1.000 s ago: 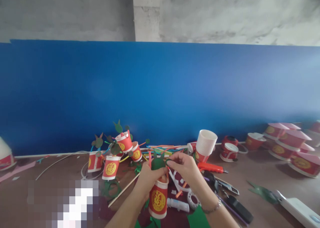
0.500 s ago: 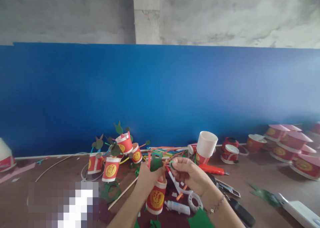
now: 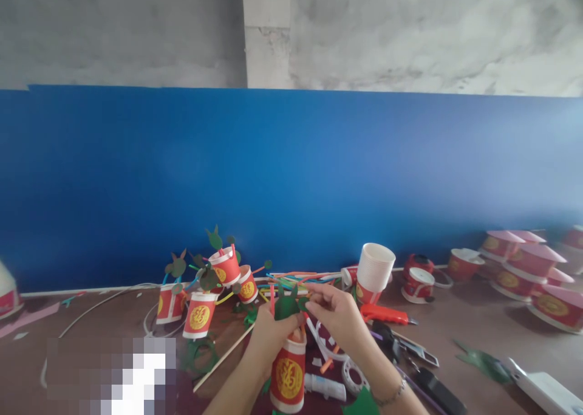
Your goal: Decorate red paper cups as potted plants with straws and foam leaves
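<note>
A red paper cup (image 3: 289,372) with a yellow emblem stands upright in front of me, straws sticking out of its top. Above its rim is a dark green paper cutout (image 3: 286,305) with two pointed ears. My left hand (image 3: 266,339) is closed on the lower part of this cutout, the thumb across its front. A pink straw (image 3: 272,296) rises beside those fingers. Just right of the cutout, my right hand (image 3: 339,312) pinches a small green paper disc (image 3: 302,304) between thumb and fingertips. Whether the disc touches a straw end is hard to make out.
Several cups with green cutouts (image 3: 199,315) stand at left. Coloured straws (image 3: 310,276) lie along the wall. To the right are a stack of white-rimmed cups (image 3: 376,266), an orange cutter (image 3: 385,313), keys (image 3: 437,390), scissors (image 3: 487,363) and pink-topped cups (image 3: 553,305). A tape roll (image 3: 354,375) lies nearby.
My right hand has brought the small green disc slightly left, close against the eared cutout. My left hand keeps its hold. The view has tilted up slightly.
</note>
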`<state>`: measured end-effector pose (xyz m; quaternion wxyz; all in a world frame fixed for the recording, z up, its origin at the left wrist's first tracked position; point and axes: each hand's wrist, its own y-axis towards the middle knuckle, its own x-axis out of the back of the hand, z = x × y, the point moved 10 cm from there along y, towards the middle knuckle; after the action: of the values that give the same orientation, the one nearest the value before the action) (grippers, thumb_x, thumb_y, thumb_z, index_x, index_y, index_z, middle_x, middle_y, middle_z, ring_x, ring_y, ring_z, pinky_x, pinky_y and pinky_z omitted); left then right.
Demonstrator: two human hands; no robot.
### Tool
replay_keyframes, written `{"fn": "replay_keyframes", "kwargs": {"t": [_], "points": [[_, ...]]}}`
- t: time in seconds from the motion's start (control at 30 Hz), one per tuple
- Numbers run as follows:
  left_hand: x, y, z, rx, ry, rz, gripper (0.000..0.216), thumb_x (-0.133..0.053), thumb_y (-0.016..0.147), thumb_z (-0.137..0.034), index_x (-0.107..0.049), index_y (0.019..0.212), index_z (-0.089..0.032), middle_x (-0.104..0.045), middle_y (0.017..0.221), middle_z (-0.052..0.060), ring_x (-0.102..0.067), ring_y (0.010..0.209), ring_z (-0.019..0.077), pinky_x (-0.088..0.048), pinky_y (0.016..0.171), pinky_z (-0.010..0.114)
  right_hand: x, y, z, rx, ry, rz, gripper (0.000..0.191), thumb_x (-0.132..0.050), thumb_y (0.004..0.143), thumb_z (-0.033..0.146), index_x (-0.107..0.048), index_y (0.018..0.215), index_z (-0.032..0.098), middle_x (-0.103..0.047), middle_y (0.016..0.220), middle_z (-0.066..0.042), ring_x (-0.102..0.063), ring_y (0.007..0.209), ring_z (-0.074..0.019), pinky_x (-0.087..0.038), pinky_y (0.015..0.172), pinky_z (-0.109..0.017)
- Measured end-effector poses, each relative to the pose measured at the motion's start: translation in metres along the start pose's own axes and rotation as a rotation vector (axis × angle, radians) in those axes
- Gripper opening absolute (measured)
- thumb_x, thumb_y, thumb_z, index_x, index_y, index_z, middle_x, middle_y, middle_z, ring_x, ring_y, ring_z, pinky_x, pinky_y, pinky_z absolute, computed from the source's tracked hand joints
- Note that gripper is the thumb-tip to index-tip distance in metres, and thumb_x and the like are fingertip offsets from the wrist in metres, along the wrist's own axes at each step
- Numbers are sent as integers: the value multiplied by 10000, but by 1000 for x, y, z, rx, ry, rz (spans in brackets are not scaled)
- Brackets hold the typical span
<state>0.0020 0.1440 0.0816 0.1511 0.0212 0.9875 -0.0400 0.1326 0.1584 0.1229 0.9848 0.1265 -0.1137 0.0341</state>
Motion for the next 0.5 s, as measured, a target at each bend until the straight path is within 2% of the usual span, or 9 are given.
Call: {"fn": "replay_keyframes", "kwargs": {"t": [0.17,0.3,0.5], "points": [[-3,0,1,7,-10,19,325,-808,532,-237,-711,816,-113,-708,661,46,-623,586,164,-464,595,252,4,0,-2,-6,-48,-36,296,-612,677,236,-693,938,121,-620,655,-14,-549,611,-149,-447,601,-269],[-2,-1,4,18,-10,0,263,-808,518,-240,-687,717,-117,-665,559,16,-567,488,127,-434,529,231,0,0,-4,-39,-45,0,238,-604,680,249,-711,851,124,-642,630,-24,-564,581,-148,-448,568,-261],[0,-3,6,28,-39,-39,281,-806,507,-246,-681,720,-112,-668,559,24,-560,475,127,-432,517,235,-4,1,-6,-96,156,35,248,-664,628,298,-714,803,130,-672,647,-43,-597,587,-162,-465,576,-277]]}}
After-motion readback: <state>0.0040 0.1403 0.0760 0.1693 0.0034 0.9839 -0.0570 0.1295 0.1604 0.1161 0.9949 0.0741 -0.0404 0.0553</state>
